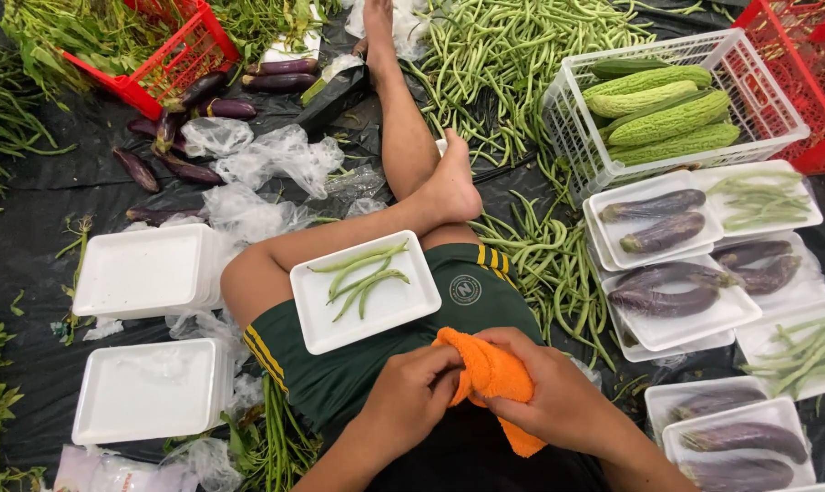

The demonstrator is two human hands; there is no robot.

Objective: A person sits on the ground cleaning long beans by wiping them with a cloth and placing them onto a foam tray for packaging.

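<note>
I sit cross-legged on black sheeting. My left hand [408,396] and my right hand [558,396] both grip an orange cloth [490,374] held over my lap. A white foam tray [314,314] rests on my left thigh, just beyond my hands. Several green beans [362,273] lie in it. My bare foot [450,187] crosses over the knee above the tray.
Stacks of empty white foam trays [148,269] sit at my left. Trays of purple eggplants [667,296] and beans lie at my right. A white basket [572,137] holds bitter gourds [672,118]. A pile of long beans [522,55] spreads ahead. Red crates [171,64] and loose eggplants [189,169] lie far left.
</note>
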